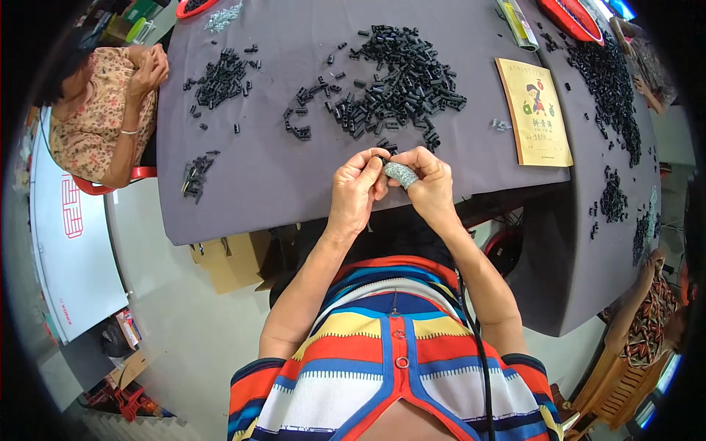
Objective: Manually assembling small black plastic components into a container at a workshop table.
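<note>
Just over the table's near edge, my left hand (354, 188) and my right hand (429, 182) meet, fingertips pinched on a small black cylindrical part (382, 154). A grey speckled wrap (401, 175) covers one finger of my right hand. Beyond my fingers lies a large heap of small black cylindrical parts (408, 81). A curved row of the same black parts (300, 131) trails off to its left. The held part is mostly hidden by my fingertips.
A grey cloth (257, 191) covers the table. Smaller black piles (223, 77) lie left, near a seated person (103, 110). A yellow booklet (533, 110) and a few clear pieces (501, 125) lie right. Red basins (573, 18) stand at the far edges; other people sit right.
</note>
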The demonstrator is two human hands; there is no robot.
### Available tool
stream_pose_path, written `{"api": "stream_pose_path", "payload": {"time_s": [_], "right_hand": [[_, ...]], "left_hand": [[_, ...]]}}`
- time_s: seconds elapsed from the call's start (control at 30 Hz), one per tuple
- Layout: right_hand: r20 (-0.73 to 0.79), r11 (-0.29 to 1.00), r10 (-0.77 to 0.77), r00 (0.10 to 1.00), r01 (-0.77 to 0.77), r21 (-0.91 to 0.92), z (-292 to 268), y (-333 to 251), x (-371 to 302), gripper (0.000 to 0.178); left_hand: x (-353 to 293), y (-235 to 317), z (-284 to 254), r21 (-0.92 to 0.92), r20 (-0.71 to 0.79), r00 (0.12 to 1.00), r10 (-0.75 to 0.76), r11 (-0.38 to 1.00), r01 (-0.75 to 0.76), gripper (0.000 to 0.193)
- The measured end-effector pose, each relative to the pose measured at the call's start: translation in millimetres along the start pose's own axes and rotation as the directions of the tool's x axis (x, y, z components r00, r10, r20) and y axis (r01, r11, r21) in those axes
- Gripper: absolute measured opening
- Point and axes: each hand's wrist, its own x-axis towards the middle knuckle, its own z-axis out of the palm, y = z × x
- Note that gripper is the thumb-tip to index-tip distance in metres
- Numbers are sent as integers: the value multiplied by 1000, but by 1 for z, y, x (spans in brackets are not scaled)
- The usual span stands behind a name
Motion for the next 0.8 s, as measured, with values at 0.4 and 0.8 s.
{"api": "stream_pose_path", "payload": {"time_s": [0.4,0.8], "right_hand": [[245,926,-242,939,299,-231,-15,-18,8,37],[441,865,-287,850,428,-262,-19,-24,15,42]], "left_hand": [[-1,12,-15,-204,134,969,-206,952,230,16],[-1,15,-15,-148,199,939,-280,939,312,16]]}}
